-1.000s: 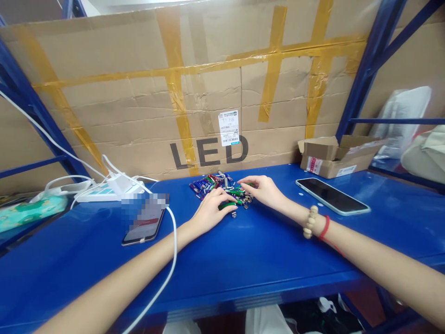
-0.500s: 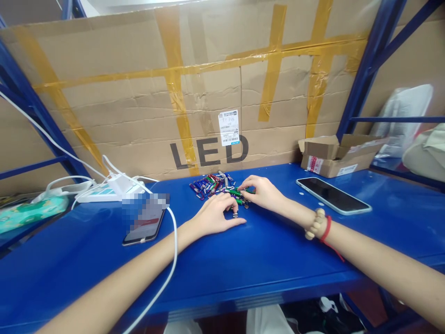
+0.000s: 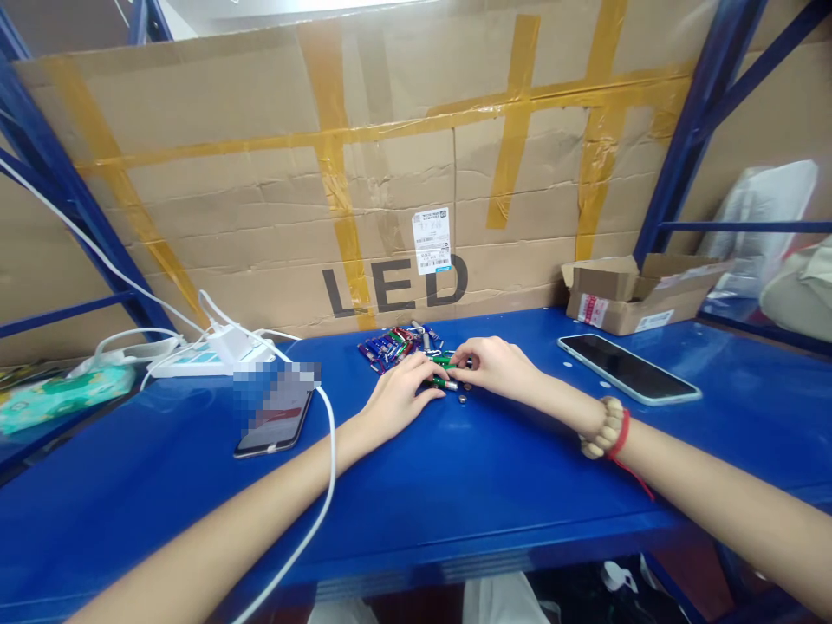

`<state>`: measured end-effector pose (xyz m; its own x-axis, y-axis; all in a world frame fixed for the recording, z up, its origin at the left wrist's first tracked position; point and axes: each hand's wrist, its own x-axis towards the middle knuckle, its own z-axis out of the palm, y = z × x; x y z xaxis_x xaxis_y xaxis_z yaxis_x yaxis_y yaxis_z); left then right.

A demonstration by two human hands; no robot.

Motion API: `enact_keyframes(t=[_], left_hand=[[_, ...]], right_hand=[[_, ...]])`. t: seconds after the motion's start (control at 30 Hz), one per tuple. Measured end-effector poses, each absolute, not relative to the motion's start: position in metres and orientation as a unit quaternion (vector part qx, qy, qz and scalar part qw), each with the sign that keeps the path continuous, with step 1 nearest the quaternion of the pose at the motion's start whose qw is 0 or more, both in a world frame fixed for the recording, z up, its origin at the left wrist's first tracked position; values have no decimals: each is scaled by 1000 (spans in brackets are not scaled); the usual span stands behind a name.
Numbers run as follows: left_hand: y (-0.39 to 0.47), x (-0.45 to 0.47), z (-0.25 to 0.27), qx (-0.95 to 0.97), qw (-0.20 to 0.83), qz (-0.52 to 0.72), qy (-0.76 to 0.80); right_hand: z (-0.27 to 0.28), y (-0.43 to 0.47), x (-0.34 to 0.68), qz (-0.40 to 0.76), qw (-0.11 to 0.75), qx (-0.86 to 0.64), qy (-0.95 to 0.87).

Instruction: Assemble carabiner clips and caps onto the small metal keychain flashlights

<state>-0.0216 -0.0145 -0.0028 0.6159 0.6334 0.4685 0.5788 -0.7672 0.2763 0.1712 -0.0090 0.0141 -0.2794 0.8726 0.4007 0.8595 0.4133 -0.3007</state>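
Note:
A pile of small shiny metal tubes (image 3: 390,345) in blue, red and green lies at the back of the blue shelf. My left hand (image 3: 399,394) rests at its near edge, thumb and fingers closed round a green tube with a silver end (image 3: 450,385). Just right of it, my right hand (image 3: 497,366) pinches at another green tube (image 3: 448,365), its fingertips partly hiding it. Close below the fingers lies a tiny round silver piece (image 3: 463,399). What exactly the tubes are is too small to make out.
A phone (image 3: 630,368) lies to the right, near an open cardboard box (image 3: 643,299). Another phone (image 3: 276,416) and a white power strip (image 3: 195,362) are on the left. A white cable (image 3: 328,485) hangs across my left forearm. A cardboard sheet (image 3: 260,225) stands behind.
My left hand has gone from spread thumb and fingers to closing on a green tube. A tiny silver piece at its fingertips now appears on the shelf. My right hand has shifted slightly nearer.

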Motion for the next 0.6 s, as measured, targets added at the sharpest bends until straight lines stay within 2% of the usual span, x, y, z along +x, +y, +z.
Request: enact_keyframes(t=[0.1, 0.27, 0.6], left_hand=[[-17, -21, -1, 870, 11, 284, 403], [-14, -21, -5, 853, 9, 277, 442], [-15, -19, -5, 864, -11, 286, 414]], right_hand=[[20, -8, 175, 12, 327, -546, -771], [25, -8, 178, 7, 421, -527, -738], [20, -7, 179, -34, 391, -544, -742]])
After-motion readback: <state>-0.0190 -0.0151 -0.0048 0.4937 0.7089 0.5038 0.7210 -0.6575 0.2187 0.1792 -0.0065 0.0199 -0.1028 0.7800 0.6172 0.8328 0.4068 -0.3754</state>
